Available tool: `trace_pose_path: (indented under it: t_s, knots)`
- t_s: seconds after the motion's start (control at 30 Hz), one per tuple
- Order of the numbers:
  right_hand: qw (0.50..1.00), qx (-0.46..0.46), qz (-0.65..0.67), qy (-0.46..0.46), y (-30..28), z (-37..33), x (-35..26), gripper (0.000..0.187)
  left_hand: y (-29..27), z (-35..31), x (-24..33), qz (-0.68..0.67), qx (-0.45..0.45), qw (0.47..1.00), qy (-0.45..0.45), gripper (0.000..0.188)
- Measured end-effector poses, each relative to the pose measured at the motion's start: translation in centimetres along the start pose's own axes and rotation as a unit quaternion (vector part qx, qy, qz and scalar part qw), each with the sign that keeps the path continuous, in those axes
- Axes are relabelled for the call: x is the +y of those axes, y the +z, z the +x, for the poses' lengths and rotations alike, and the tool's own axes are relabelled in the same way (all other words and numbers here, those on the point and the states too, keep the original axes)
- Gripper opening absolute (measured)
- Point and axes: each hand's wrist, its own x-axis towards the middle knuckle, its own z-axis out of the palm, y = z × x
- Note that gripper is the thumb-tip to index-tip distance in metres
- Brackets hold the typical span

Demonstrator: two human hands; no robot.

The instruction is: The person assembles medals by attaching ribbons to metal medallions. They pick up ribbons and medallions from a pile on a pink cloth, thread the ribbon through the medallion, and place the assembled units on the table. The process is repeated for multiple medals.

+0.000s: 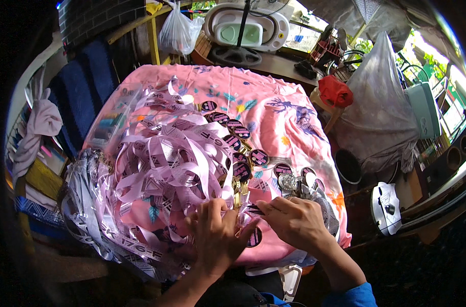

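Observation:
My left hand (215, 235) lies at the near edge of the pile of lavender printed ribbons (164, 158). Its fingers are spread, with the thumb stretched toward a round black-and-pink medal (254, 237). Just to the right, my right hand (297, 221) is closed in a pinch. A small dark piece shows at its fingertips, too little of it to name. Gold medal edges (239, 192) stand between and beyond the hands. More black-and-pink medals (237, 129) run in a row along the ribbons' right side. Silver medals (288, 181) with grey ribbons lie beyond my right hand.
A pink patterned cloth (289, 138) covers the table. Grey ribbons (84, 204) hang over its left edge, near a clear plastic box (107, 128). Behind stand a baby bathtub (241, 34) and a white plastic bag (179, 31). A large plastic-wrapped bundle (378, 112) stands at the right.

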Motion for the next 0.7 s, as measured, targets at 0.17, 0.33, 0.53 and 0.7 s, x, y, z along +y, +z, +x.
trace_pose_path:
  t_s: [0.17,0.33,0.53,0.7]
  knots:
    - [0.996,0.01,-0.015,-0.086,0.6,0.4,0.8,0.043,0.4,-1.3,-0.3,-0.034,0.002,0.999,-0.041,0.032]
    - [0.991,-0.022,-0.003,-0.132,0.7,0.6,0.9,0.033,0.6,-1.6,-0.5,-0.036,-0.005,0.998,-0.05,0.029]
    - [0.99,-0.026,-0.012,-0.14,0.4,0.8,0.9,0.032,0.5,-1.4,-0.4,-0.036,0.006,0.998,-0.051,0.026]
    - [0.985,-0.029,-0.059,-0.16,0.8,0.9,1.1,0.04,0.4,-1.3,-0.3,-0.03,0.012,0.999,-0.043,0.024]
